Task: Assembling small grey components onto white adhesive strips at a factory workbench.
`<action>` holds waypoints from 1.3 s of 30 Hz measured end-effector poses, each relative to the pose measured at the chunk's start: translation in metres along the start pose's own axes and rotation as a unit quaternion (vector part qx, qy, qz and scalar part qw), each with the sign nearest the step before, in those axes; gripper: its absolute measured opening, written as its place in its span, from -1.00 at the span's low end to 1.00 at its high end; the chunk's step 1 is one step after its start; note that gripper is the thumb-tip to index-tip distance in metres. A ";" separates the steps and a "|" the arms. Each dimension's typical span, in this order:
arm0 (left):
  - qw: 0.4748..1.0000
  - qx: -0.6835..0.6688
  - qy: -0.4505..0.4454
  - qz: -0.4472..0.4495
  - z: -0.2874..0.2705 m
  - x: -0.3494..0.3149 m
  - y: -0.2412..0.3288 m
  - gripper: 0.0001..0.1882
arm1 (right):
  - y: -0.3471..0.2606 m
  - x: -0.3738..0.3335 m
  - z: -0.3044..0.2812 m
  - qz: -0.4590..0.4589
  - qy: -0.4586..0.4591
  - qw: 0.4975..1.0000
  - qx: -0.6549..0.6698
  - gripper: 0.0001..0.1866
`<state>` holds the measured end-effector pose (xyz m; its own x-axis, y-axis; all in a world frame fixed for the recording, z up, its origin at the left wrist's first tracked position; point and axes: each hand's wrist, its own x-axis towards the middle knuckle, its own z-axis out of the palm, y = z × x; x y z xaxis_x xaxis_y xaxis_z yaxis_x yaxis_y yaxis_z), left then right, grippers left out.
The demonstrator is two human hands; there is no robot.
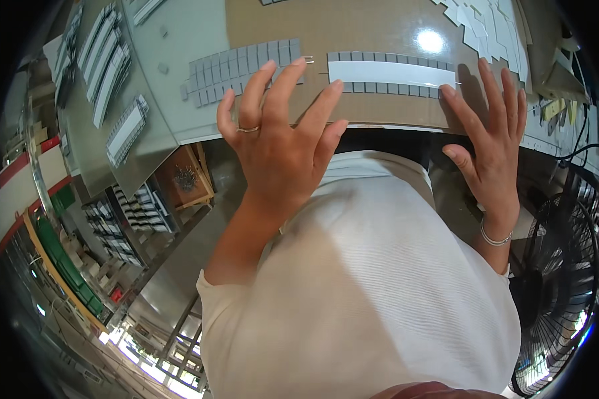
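Note:
A long white strip (391, 72) lies over a double row of small grey tiles (363, 87) on the brown board in front of me. Thin pins stick out at its ends. My left hand (279, 136) is open, palm down, its index fingertip by the strip's left end. Its other fingers spread over a second block of grey tiles (229, 64), which lies bare and slightly slanted and is partly covered by the fingertips. At the strip's right end, my right hand (489, 136) has its fingers apart, with the index fingertip on the corner. Neither hand grips anything.
Stacks of grey-and-white strips (105, 56) and a separate stack (126, 130) lie to the left. White notched pieces (489, 40) are heaped at the far right. A black fan (559, 286) stands at my right. Below the table's left side sits a wooden box (186, 178) of small dark bits.

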<state>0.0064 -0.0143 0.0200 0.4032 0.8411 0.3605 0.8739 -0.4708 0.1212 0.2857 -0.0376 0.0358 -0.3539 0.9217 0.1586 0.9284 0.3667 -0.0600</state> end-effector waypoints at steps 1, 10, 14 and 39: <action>1.000 -0.009 -0.003 -0.008 -0.001 0.000 0.001 -0.67 | 0.000 0.001 0.000 -0.004 0.002 1.000 -0.001 -0.30; 0.882 -0.421 -0.098 -0.190 -0.018 -0.026 0.021 -0.93 | 0.013 -0.005 -0.009 -0.008 -0.003 0.986 0.168 -0.40; 0.643 -0.620 -0.155 -0.422 -0.004 -0.029 0.033 -0.78 | 0.004 -0.005 -0.007 -0.034 0.006 0.977 0.212 -0.45; 0.601 -0.541 0.249 -0.534 -0.120 -0.071 -0.191 -0.82 | 0.156 0.095 0.029 0.109 0.072 0.988 -0.086 -0.68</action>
<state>-0.2214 -0.0158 0.0823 -0.5968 0.7600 -0.2573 -0.2337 0.1422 0.9619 0.3933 0.1105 0.0125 -0.1342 0.9443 0.3004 0.9908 0.1222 0.0584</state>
